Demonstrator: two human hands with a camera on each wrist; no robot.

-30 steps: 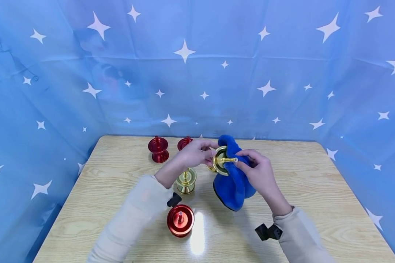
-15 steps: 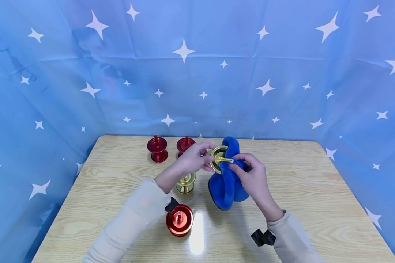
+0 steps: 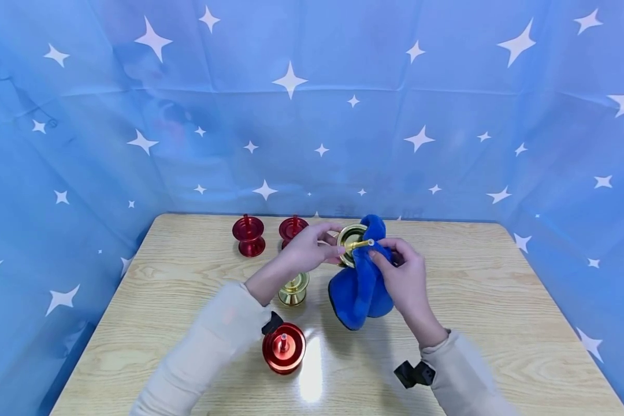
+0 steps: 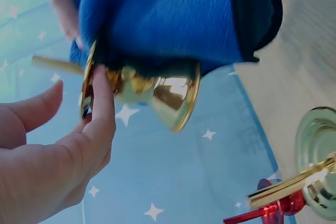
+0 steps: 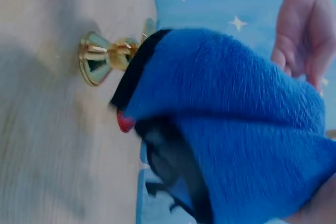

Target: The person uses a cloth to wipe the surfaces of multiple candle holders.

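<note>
My left hand (image 3: 317, 248) grips a gold candle holder (image 4: 176, 95) by the rim of its dish, thumb and fingers on the edge. The holder is tilted, its spike (image 3: 363, 244) leaning right. In my right hand (image 3: 407, 276) is a blue plush cloth (image 3: 361, 294) with dark edging, pinched against the dish's right side. The cloth drapes down and covers part of the holder's stem and base in the left wrist view. In the right wrist view the cloth (image 5: 236, 87) hides most of the right hand and the holder.
A second gold candle holder (image 3: 293, 292) stands under my left forearm. Close to the front is a red candle holder (image 3: 284, 349); two more red ones, one at left (image 3: 249, 238) and one partly behind my hand (image 3: 291, 227), stand at the back of the wooden table (image 3: 499, 323).
The holder and cloth shifted left, then slightly back right, staying in the hands. The spike now points a little more upward. The standing holders have not moved.
</note>
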